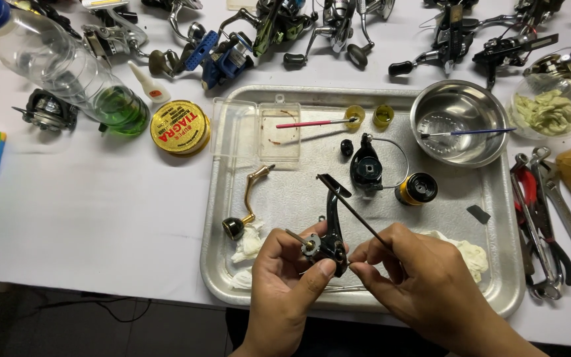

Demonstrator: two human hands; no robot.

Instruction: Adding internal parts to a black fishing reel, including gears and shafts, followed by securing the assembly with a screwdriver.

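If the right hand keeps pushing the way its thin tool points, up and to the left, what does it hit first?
Probably the black reel body held in the left hand: the right hand holds its thin tool just beside the body's upright arm. Depth is unclear; if it passes, the gold crank handle lies farther along.

I count 1 metal tray (223,277), 1 steel bowl (458,122), 2 brushes: 1 red-handled (312,123), 1 blue-handled (470,131). 2 small yellow caps (354,116) (383,115). 1 clear plastic box (256,129). 1 gold crank handle (248,201), 1 rotor with bail wire (367,166), 1 spool (417,188). 1 yellow line tin (180,127), 1 plastic bottle (67,69), 1 glue tube (148,83), 1 grease tub (548,106). 2 hands (285,291) (424,284) share 1 reel body (330,238).
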